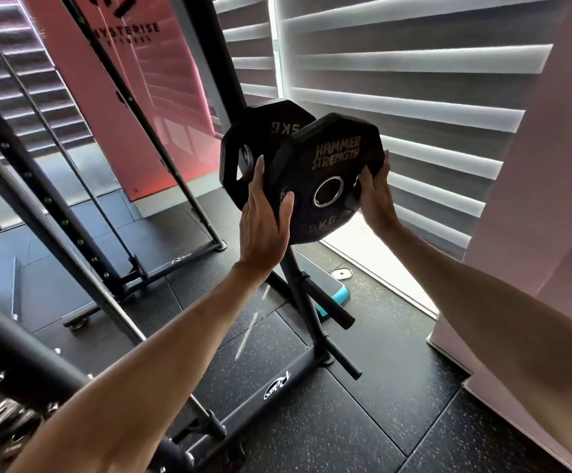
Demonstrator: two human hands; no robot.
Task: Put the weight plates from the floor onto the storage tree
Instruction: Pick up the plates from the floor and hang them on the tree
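Left grip (264, 221), right grip (377, 196) clasping plate (332, 165) edges, second plate (260, 134) just behind

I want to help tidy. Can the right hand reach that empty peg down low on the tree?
Probably, but not yet: the right hand and left hand both hold the Hammer Strength plate. The low peg sticks out bare beneath, nothing blocking it.

forearms (175, 353): bare | hands: bare; L hand (264, 230); R hand (377, 196)
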